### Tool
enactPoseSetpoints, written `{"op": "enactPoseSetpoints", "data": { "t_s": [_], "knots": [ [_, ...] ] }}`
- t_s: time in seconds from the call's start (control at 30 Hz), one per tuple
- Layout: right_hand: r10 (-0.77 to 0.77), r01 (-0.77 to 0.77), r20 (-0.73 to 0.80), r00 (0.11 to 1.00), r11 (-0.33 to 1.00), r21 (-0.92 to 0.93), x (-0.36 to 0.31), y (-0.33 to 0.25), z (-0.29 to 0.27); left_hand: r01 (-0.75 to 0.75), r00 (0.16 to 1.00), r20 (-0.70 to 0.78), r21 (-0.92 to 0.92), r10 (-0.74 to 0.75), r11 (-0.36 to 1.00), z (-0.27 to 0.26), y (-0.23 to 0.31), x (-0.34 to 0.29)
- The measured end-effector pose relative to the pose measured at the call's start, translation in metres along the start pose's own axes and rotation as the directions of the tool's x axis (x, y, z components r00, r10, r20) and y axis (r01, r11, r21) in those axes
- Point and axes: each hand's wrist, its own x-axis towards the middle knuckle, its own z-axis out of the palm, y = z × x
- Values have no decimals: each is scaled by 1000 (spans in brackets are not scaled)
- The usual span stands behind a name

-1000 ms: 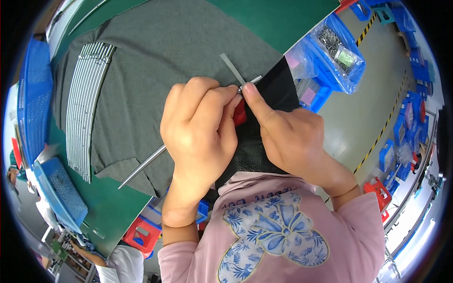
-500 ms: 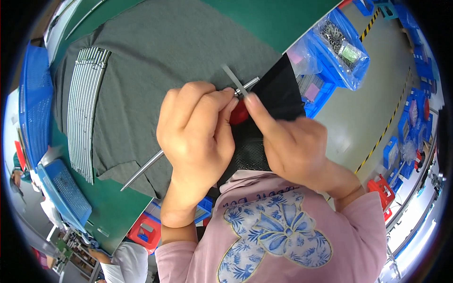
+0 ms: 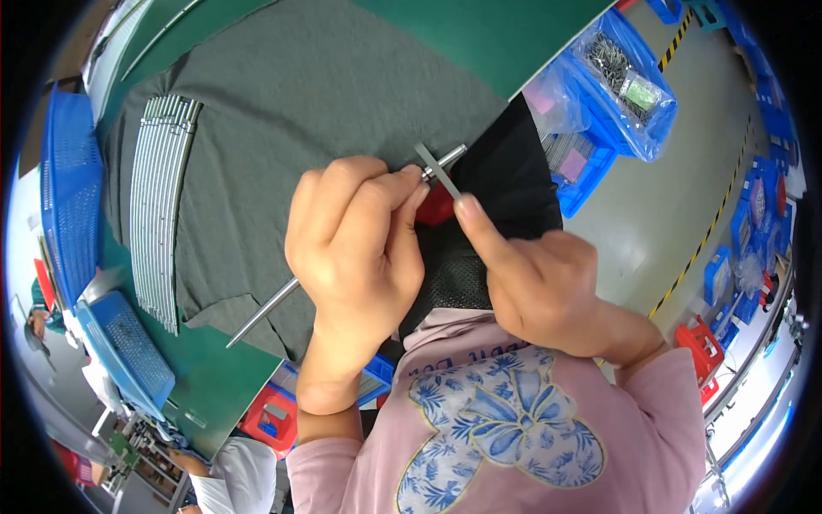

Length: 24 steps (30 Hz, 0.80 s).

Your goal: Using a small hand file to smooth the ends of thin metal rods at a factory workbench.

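The left hand (image 3: 355, 231) is closed around a slim silver metal rod (image 3: 264, 312), which slants from the lower left, passes behind that hand and shows its other end just beyond the fingertips. The right hand (image 3: 544, 287) pinches the near end of a flat grey strip (image 3: 443, 178), which crosses the rod close to that end, though whether the 2 touch cannot be told. To the left, 1 row of similar rods (image 3: 161, 223) lies on the dark grey cloth (image 3: 265, 111) covering part of the green table (image 3: 462, 38).
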Motion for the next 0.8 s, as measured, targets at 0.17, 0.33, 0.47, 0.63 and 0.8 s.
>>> {"op": "enactPoseSetpoints", "data": {
  "t_s": [0.17,0.33,0.47,0.63,0.8],
  "knots": [
    [-8,8,-20,1000,1000,-19,6,0,3,6,1000,-4,-5,-6,1000,2,-1,0],
    [-24,25,5,1000,999,-48,7,0,-3,-17,1000,-3,11,17,1000,1,1,1],
    [-21,20,-21,1000,1000,-24,6,-1,-1,28,1000,7,-3,-28,1000,-1,0,-1],
    [-25,25,-11,1000,999,-21,15,4,4,11,1000,16,2,-11,1000,1,0,0],
    [3,5,89,996,997,-81,-4,-3,-7,4,1000,-15,-27,-5,1000,3,-3,0]
  ]
}}
